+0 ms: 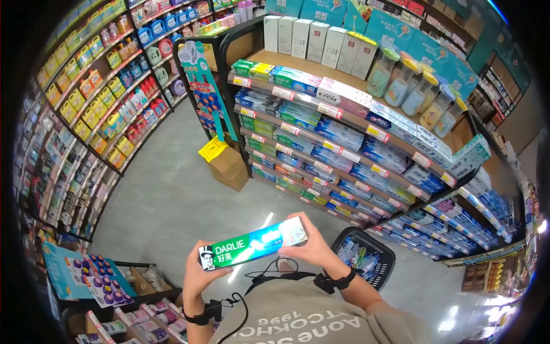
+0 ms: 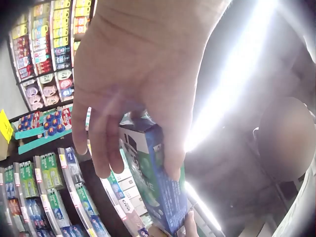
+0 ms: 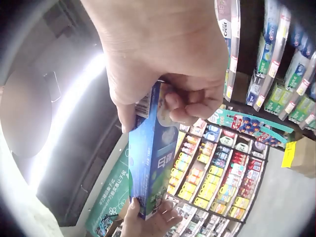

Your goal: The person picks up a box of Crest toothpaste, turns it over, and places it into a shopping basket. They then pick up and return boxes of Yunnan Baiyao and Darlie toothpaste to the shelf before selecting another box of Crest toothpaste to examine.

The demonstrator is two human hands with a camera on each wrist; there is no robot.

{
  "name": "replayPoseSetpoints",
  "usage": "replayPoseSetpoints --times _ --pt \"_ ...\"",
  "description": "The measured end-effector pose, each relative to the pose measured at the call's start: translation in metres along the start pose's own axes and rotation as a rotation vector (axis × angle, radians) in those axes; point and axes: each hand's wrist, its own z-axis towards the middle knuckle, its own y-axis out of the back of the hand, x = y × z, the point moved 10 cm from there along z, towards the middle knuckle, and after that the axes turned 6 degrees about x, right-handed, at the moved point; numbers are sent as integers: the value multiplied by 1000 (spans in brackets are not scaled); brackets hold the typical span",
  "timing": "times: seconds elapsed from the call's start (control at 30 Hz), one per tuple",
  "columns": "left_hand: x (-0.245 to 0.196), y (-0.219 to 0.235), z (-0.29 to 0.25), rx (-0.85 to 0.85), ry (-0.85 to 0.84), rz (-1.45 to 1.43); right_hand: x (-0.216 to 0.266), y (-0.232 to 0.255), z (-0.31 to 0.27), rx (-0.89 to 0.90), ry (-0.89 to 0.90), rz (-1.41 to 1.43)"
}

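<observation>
A long green and blue DARLIE box (image 1: 252, 243) is held level in front of the shirt, its printed face up. The left hand (image 1: 201, 275) grips its left end, and the right hand (image 1: 312, 246) grips the white-patterned right end. In the left wrist view the left hand (image 2: 140, 74) has its thumb on one side of the box (image 2: 158, 182) and fingers on the other. The right wrist view has the right hand (image 3: 163, 64) pinching the box (image 3: 152, 153) between thumb and curled fingers, with the left hand (image 3: 148, 223) at the far end.
Shelves of boxed toothpaste (image 1: 338, 135) stand ahead and to the right. A black basket (image 1: 385, 265) holding several packages is on the floor by the right forearm. A brown carton (image 1: 229, 169) stands at the shelf end. Bottle shelves (image 1: 97, 97) line the left; a display (image 1: 86, 275) stands lower left.
</observation>
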Motion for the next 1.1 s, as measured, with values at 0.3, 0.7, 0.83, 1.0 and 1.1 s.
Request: replayPoseSetpoints --times 0.3,0.7,0.83,1.0,1.1 --pt "-32 -44 135 180 31 201 -46 89 34 -245 6 182" --pt "-86 -156 235 437 -15 375 -64 191 15 -495 75 331" --pt "-94 -174 242 457 -26 371 -50 207 -1 -553 107 339" --pt "-107 -202 238 530 -101 333 -43 219 -25 -620 182 298" --pt "-94 -200 239 547 -111 342 -42 218 -31 -604 182 268"
